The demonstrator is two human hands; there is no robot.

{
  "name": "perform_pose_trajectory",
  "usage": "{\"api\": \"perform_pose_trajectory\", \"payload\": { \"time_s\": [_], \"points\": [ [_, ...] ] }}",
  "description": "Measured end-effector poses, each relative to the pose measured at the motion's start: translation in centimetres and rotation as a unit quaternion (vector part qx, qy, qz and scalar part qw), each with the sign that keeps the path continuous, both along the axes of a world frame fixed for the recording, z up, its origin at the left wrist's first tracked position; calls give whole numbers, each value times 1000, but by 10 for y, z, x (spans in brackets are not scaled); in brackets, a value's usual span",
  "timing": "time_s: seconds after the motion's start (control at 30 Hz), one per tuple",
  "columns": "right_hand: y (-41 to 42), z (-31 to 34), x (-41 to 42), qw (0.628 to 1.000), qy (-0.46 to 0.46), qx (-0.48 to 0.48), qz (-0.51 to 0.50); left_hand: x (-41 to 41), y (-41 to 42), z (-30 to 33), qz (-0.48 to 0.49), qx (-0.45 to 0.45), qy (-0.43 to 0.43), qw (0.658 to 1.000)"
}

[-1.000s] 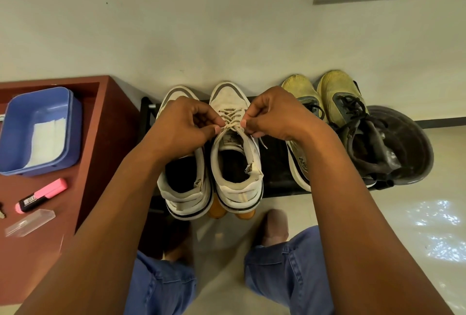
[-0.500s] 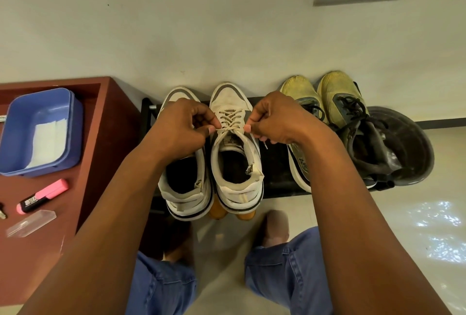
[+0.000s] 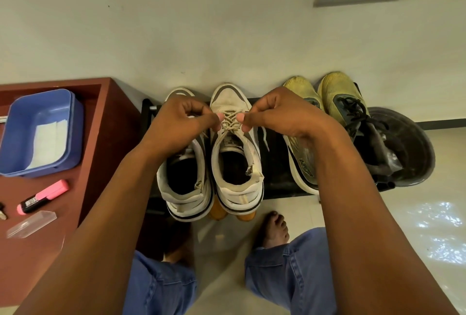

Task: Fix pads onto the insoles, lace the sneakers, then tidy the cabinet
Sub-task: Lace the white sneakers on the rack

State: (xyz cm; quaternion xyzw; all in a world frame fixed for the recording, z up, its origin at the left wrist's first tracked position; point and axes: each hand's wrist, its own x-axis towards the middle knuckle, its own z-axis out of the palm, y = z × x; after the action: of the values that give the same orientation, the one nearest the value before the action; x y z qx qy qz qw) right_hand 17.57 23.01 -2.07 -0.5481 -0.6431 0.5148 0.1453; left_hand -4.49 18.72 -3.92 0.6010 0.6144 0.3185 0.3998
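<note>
White and worn, the right-hand sneaker (image 3: pixel 235 153) of the pair stands on the black shoe rack (image 3: pixel 274 163), touching the other white sneaker (image 3: pixel 185 178) at its side. Both hands are over its tongue, close together but apart. The left hand (image 3: pixel 181 123) pinches one end of the beige lace (image 3: pixel 230 123) and the right hand (image 3: pixel 276 115) pinches the other end, fingers closed on it. In my judgement the lacing of this shoe is almost finished and the ends are being pulled to tighten. The risk is uneven pulling: one end can become short or slip out of its eyelet. A strong pull can also drag the shoe toward the edge of the rack, because nothing holds it down.
</note>
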Motion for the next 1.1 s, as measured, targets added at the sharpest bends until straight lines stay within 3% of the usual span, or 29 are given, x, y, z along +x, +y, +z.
{"api": "perform_pose_trajectory", "payload": {
  "time_s": [0.13, 0.27, 0.4, 0.6, 0.83, 1.1],
  "points": [
    [0, 2, -10, 990, 109, -15, -84, 6, 0, 3, 27, 8, -128, 991],
    [-1, 2, -16, 966, 190, -95, -150, 12, 1, 0, 60, -4, -176, 983],
    [-4, 0, -21, 954, 205, -110, -191, 19, 1, -4, 105, 0, -195, 975],
    [-6, -4, -30, 937, 229, -116, -235, 31, -1, -9, 173, 43, -185, 966],
    [-8, -3, -30, 942, 218, -116, -227, 29, 1, -13, 130, 10, -115, 985],
    [-5, -5, -31, 951, 192, -114, -212, 30, -1, -17, 145, 1, -112, 983]
  ]
}}
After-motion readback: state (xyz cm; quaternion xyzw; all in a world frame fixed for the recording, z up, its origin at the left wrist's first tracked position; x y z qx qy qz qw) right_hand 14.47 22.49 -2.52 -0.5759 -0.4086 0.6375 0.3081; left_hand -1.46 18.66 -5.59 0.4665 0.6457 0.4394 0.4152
